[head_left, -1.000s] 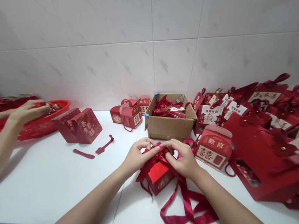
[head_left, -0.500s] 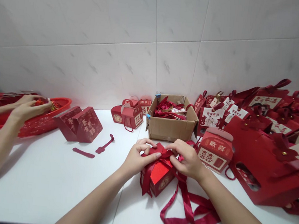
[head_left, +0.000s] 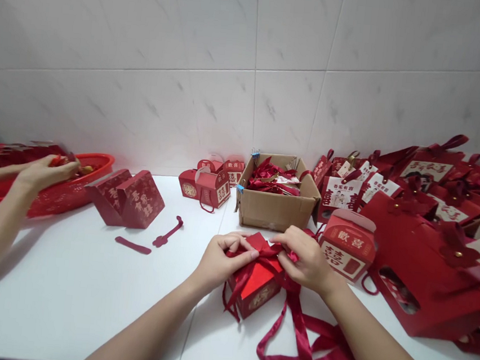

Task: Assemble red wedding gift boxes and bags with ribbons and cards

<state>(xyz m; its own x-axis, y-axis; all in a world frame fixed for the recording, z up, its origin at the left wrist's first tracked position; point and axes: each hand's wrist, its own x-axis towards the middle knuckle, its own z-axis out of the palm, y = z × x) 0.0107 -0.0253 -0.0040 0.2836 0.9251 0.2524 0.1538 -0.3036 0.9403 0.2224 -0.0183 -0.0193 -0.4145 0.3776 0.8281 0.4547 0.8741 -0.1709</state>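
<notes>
A small red gift box (head_left: 259, 284) sits on the white table (head_left: 84, 301) in front of me, wrapped by a dark red ribbon (head_left: 301, 339) whose long tails loop toward the near edge. My left hand (head_left: 220, 258) pinches the ribbon on the left of the box top. My right hand (head_left: 306, 260) pinches the ribbon at the knot on the right. Both hands are closed on the ribbon, close together above the box.
A cardboard box (head_left: 277, 206) of ribbons and tags stands behind. Finished red boxes and bags (head_left: 420, 248) crowd the right. At left, another person's hand (head_left: 43, 175) reaches into a red basket (head_left: 69, 192) beside a folded red box (head_left: 130, 199). Red paper strips (head_left: 149, 242) lie loose.
My hands have drawn the ribbon tighter on the box top, and the box has turned slightly. The other person's hand stays at the red basket, shifted a little.
</notes>
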